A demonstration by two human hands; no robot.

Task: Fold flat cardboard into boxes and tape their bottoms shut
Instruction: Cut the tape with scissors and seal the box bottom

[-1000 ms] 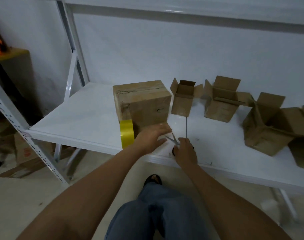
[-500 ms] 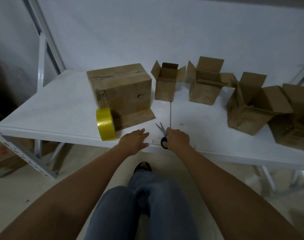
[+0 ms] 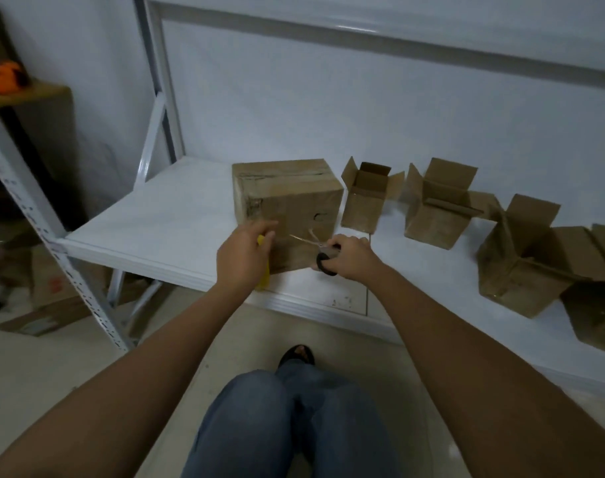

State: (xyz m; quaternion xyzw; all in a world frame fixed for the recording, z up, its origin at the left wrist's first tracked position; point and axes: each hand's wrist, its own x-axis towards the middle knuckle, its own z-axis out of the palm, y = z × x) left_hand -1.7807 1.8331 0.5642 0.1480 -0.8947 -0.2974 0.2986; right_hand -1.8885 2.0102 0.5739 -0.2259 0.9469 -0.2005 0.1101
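Note:
A large closed cardboard box point(image 3: 287, 194) stands on the white shelf board point(image 3: 163, 219). My left hand point(image 3: 244, 253) lies over the top of a yellow tape roll point(image 3: 262, 284) that stands on edge against the box's front. Yellow shows between the thumb and the fingers, and most of the roll is hidden. My right hand point(image 3: 351, 251) grips black-handled scissors point(image 3: 323, 262) just right of the left hand, with the blades parted and pointing left in front of the box.
Several smaller open boxes stand in a row to the right: one point(image 3: 361, 205), another point(image 3: 435, 212), a bigger one point(image 3: 521, 263). A perforated rack post point(image 3: 63, 267) rises at the left. Cardboard point(image 3: 42, 315) lies on the floor. My knees are below the shelf edge.
My left hand went from the shelf edge up onto the tape roll. My right hand lifted the scissors off the shelf and brought them left toward the box front. The view swung right.

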